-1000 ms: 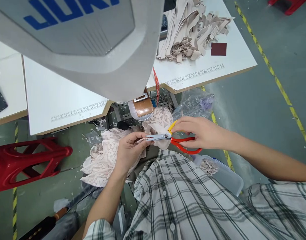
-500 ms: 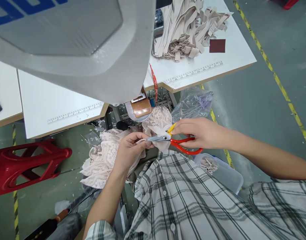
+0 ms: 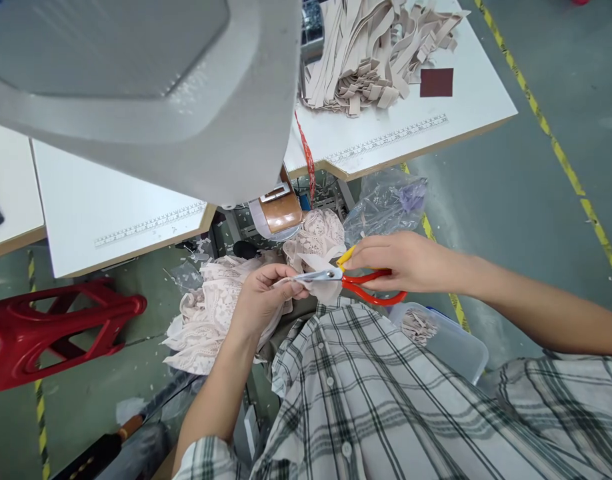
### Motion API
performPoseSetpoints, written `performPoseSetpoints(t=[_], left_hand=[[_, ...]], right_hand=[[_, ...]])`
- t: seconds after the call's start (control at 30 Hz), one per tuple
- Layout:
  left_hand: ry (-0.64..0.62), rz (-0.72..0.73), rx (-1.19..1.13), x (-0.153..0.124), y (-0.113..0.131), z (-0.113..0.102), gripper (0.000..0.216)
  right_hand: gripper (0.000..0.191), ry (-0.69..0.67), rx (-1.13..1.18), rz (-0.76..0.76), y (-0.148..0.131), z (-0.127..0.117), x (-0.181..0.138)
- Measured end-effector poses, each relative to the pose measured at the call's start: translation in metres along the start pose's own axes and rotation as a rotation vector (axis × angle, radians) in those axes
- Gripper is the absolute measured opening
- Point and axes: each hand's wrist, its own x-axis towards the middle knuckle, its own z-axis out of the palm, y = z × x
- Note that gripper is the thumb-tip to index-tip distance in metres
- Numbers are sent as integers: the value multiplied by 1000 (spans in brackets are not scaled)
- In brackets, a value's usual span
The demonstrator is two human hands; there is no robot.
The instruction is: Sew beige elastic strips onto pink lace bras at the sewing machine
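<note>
My left hand [image 3: 263, 300] pinches a piece of pale pink lace fabric [image 3: 211, 313] that drapes down over my lap. My right hand [image 3: 406, 261] grips red-handled scissors [image 3: 359, 283] with a yellow part near the pivot. The metal blades point left and meet the fabric right at my left fingertips. More lace [image 3: 316, 237] bunches just behind the blades.
A grey sewing machine head [image 3: 136, 87] fills the upper left above a white table [image 3: 386, 133] with printed rulers. A heap of beige elastic strips [image 3: 376, 53] and a dark red patch [image 3: 436, 82] lie on it. A red stool [image 3: 56, 327], plastic bag [image 3: 386, 203] and clear tub [image 3: 451, 340] stand nearby.
Both hands stay almost in place with the scissors at the fabric. The view has shifted slightly, so the machine head sits lower in the picture.
</note>
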Motion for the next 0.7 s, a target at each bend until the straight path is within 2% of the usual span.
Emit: performPoseSetpoints(t=[0.1,0.17,0.23,0.33,0.4,0.5,0.7], left_hand=[[4,6,21,0,2,0,31],[9,71,72,0,3,0,27],[57,210,169,-3,3,-1,20],[201,526,419,-6,-3,-4,9],[282,735,622,-8,-11,-9,6],[356,957,846,-10,-20,-15,5],[384,1192,985,-8,-20,-18,8]], right_hand=[[27,-5,33,34,-1,1,-2],[26,42,69,80,0,3,-5],[23,168,113,158,3,7,-9],[21,398,181,311,14,10,-16],[23,482,167,399,24,10,-19],[26,511,12,497,38,1,-16],[33,524,-202,698,69,-36,8]])
